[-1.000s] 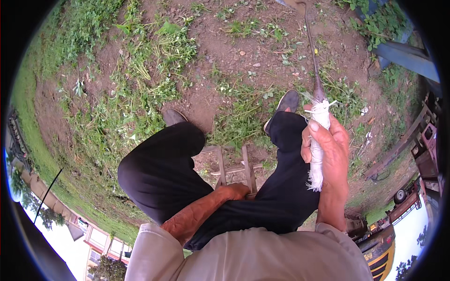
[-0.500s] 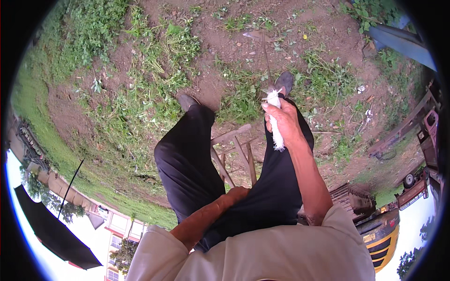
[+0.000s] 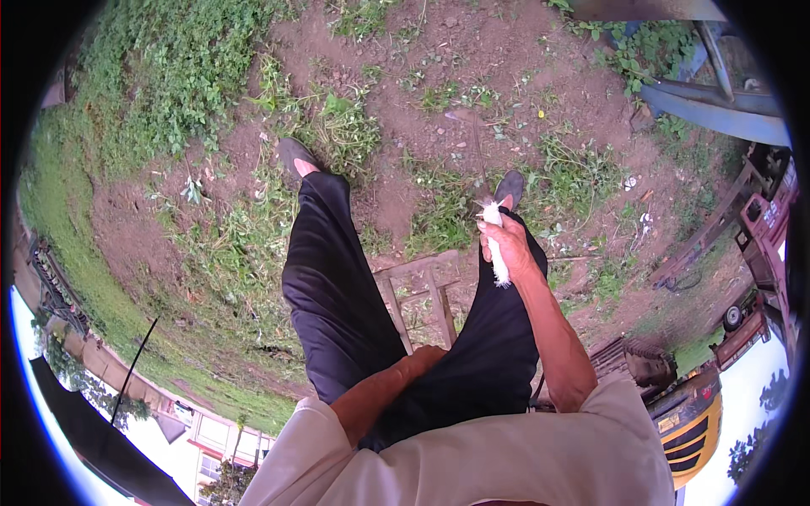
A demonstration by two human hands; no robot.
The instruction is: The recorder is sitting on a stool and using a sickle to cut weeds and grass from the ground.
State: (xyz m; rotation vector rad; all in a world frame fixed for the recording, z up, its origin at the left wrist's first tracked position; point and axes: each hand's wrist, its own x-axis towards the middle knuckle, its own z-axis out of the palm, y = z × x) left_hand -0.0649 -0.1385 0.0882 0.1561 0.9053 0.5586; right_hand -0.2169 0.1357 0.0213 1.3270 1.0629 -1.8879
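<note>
My right hand (image 3: 514,251) is closed around a frayed white wrapping on the handle of a hoe (image 3: 501,271), above my right leg. The hoe's thin shaft runs forward past my right shoe (image 3: 510,187), and its blade is a faint blur over the soil. Against my dark trousers (image 3: 333,287), my left hand (image 3: 424,360) lies on the inner thigh with its fingers mostly hidden. Set forward and to the left is my left shoe (image 3: 295,153).
A wooden frame (image 3: 418,266) stands between my legs. Green weeds (image 3: 447,211) lie in patches over brown soil. Blue metalwork (image 3: 717,110) and a reddish vehicle frame (image 3: 768,215) stand at right, a yellow machine (image 3: 693,430) lower right, a black umbrella (image 3: 89,438) lower left.
My left foot has moved forward and left, spreading my legs. The hoe's blade has come nearer and blurred. My right hand keeps its hold; my left hand stays at the thigh.
</note>
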